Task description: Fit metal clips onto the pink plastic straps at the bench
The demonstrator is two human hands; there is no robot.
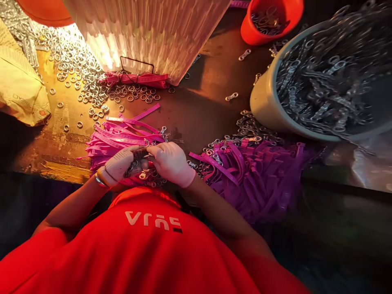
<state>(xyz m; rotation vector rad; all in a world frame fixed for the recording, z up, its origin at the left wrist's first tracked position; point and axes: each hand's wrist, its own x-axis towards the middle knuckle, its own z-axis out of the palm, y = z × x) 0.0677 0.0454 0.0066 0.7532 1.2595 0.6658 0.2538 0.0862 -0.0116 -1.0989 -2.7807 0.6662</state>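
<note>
Both my hands wear pale gloves and meet at the near edge of the workbench. My left hand [121,165] is cupped around a bunch of small metal rings [143,175]. My right hand [171,161] pinches a small metal part right against the left hand's fingers. Just beyond them lies a fan of pink plastic straps [122,134]. To the right spreads a bigger heap of purple-pink straps [257,175] with metal clasps on them. What exactly sits between my fingertips is hidden.
A large grey tub [263,106] full of metal clasps stands at the right. An orange cup [254,30] of rings is behind it. Loose rings [85,77] scatter under a lit lampshade [147,32]. A tan paper bag [20,90] lies at the left.
</note>
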